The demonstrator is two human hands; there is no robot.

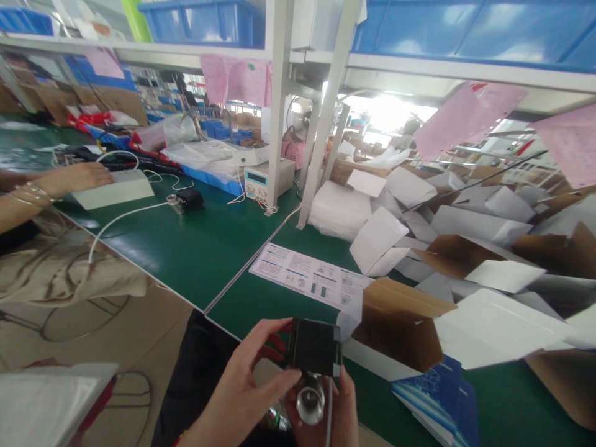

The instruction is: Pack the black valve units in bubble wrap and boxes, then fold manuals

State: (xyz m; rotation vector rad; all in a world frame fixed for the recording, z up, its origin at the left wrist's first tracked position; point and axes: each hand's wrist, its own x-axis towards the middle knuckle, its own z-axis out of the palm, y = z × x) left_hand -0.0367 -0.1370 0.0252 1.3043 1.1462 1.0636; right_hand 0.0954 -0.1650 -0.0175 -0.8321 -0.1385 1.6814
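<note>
Near the table's front edge I hold a black box-shaped device (pixel 315 343) with a shiny round metal fitting (pixel 310 403) below it. The fitting's open mouth faces me. My left hand (pixel 246 385) is closed on the device's left side, its thumb lying by the joint between box and fitting. From the right and below, my right hand (pixel 347 406) wraps round it, its fingers partly hidden. A pale cable (pixel 329 410) runs down beside the fitting. Just beyond the device lie a printed instruction sheet (pixel 307 276) and an open white carton (pixel 395 329) with a brown inside.
Blue booklets (pixel 437 397) lie right of my hands. Many white cartons (pixel 503 323) are heaped on the right. A shelf post (pixel 279 112) stands ahead, beside a power supply (pixel 257 183). At left, another person's hand (pixel 84 177) touches a white box (pixel 114 189), near a similar black device (pixel 190 198).
</note>
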